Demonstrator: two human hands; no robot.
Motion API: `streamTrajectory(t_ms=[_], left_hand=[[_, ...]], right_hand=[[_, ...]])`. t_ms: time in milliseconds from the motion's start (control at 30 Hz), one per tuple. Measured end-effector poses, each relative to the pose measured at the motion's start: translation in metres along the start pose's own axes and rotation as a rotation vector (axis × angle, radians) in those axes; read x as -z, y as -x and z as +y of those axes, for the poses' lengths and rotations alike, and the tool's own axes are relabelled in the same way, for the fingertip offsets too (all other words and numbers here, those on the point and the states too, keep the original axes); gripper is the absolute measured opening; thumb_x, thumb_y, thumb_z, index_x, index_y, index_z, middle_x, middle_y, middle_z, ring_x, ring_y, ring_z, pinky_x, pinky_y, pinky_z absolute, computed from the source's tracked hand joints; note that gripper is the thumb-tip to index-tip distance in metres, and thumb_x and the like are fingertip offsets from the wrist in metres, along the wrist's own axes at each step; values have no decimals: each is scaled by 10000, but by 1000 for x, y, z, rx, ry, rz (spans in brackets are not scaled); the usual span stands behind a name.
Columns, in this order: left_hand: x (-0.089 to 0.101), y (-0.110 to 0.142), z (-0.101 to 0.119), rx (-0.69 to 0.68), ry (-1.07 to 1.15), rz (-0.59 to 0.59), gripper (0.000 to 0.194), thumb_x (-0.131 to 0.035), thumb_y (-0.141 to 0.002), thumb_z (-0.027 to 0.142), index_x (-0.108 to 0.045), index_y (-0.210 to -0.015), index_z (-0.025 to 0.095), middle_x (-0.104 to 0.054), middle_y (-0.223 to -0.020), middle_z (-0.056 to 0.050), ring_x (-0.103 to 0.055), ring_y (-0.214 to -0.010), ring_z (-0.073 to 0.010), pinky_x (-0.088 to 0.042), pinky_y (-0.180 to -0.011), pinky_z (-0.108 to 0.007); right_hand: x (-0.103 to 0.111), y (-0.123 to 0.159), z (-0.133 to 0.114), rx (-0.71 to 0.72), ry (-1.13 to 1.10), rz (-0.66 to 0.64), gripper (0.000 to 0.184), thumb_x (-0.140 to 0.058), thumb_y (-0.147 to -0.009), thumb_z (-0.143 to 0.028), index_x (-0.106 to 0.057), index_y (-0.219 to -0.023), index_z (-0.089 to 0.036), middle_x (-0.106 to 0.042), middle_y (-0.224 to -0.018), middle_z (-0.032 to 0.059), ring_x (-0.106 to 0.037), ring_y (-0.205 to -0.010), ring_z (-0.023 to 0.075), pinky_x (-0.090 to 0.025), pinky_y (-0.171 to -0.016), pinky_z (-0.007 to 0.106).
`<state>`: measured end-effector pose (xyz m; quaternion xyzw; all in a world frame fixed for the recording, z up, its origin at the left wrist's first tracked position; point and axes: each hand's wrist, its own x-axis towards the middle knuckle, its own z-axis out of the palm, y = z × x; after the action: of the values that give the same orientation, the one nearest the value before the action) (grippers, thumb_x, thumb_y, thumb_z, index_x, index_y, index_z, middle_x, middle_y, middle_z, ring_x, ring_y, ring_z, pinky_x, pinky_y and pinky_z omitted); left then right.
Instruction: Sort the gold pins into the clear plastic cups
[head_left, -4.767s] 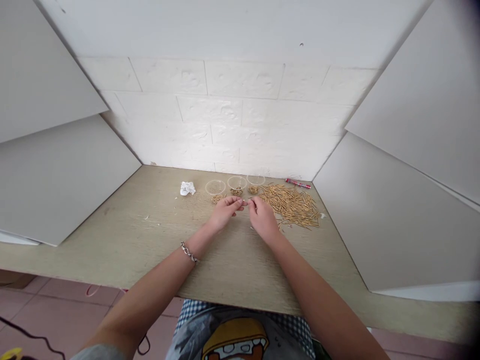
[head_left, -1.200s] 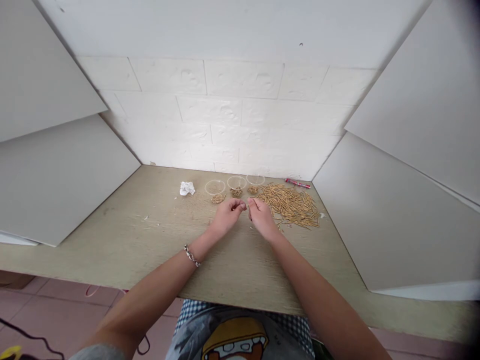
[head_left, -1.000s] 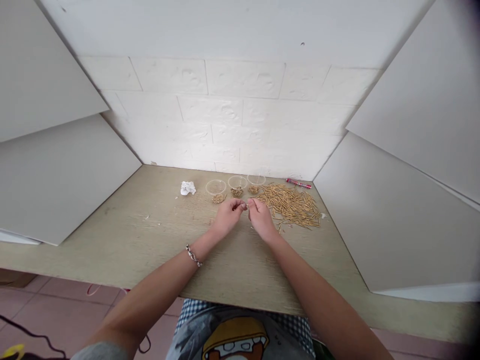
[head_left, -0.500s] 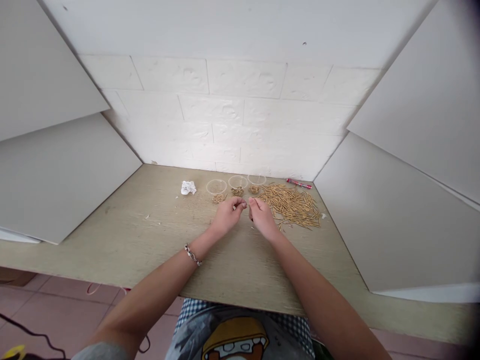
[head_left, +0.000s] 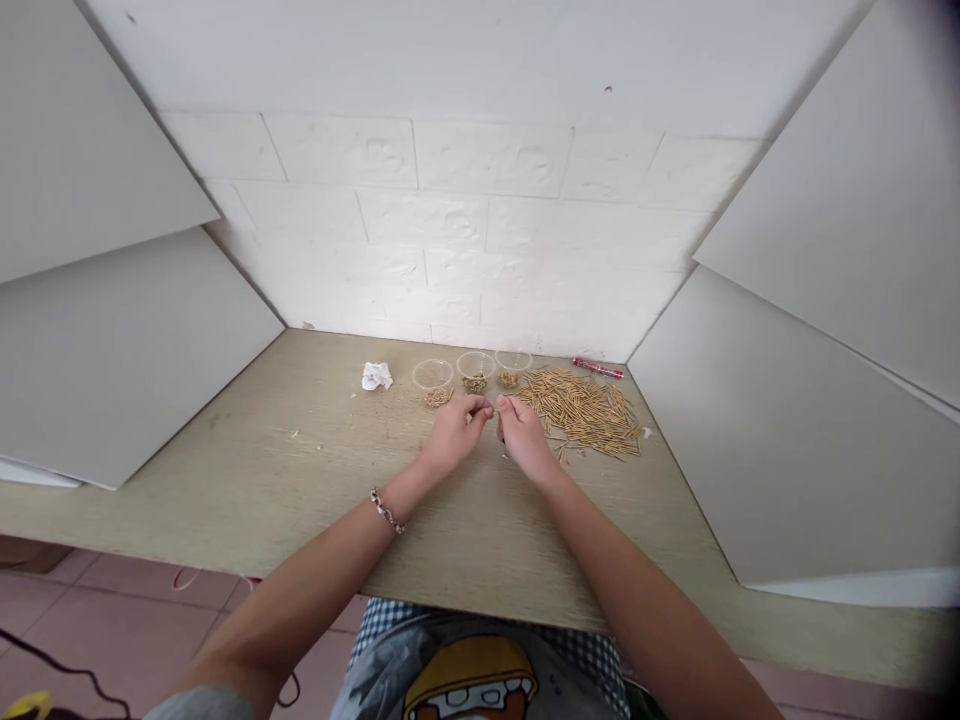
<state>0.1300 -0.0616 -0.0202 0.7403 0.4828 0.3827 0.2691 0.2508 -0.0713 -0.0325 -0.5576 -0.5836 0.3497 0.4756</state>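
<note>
My left hand [head_left: 456,428] and my right hand [head_left: 523,432] are held close together over the middle of the table, thumbs and fingers pinched. Whatever lies between their fingertips is too small to make out. Just right of my right hand spreads a pile of thin gold-coloured metal pins [head_left: 589,410]. Three clear round plastic cups stand beyond my hands: a left cup [head_left: 433,374], a middle cup [head_left: 476,365] and a right cup [head_left: 514,358]. Small gold-coloured parts show low in each of them.
A crumpled white tissue [head_left: 376,376] lies left of the cups. Behind the pile, a red tube-like item [head_left: 598,368] rests near the wall. Grey panels, a left panel [head_left: 135,350] and a right panel [head_left: 817,430], flank the wooden table [head_left: 315,500]. A white brick-patterned wall [head_left: 450,220] closes the back.
</note>
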Motion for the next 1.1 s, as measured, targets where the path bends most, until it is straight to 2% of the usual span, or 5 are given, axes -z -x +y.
streamTrajectory(t_ms=[300,733,900,1100], left_hand=[[-8,0,-2,87,135,24,157,-456,-755,230,-575,-705,140,-605,-690,-21,-533,-663,-121,-412,-620,-227],[-4,1,3,41,53,13,160,-451,-755,203,-596,-715,146,-624,-701,-18,-536,-657,-114,-411,-620,-218],[-5,1,2,66,88,23,169,-450,-760,215,-594,-705,146,-625,-699,-19,-545,-659,-115,-418,-622,-219],[-9,0,-1,112,172,26,161,-464,-749,216,-599,-707,139,-631,-710,-28,-558,-679,-124,-438,-647,-230]], right_hand=[[-5,1,3,-6,0,61,343,-305,-826,-435,-380,-587,-199,-402,-476,-35,-388,-490,121,-286,-518,248],[2,2,-4,108,183,33,305,-311,-832,-368,-387,-595,-193,-390,-523,-33,-378,-520,118,-270,-520,240],[2,2,-5,78,156,15,312,-299,-835,-372,-376,-591,-194,-393,-513,-34,-383,-509,116,-275,-518,238],[-2,2,-2,91,172,82,308,-295,-833,-363,-349,-580,-197,-402,-517,-30,-378,-506,119,-262,-509,241]])
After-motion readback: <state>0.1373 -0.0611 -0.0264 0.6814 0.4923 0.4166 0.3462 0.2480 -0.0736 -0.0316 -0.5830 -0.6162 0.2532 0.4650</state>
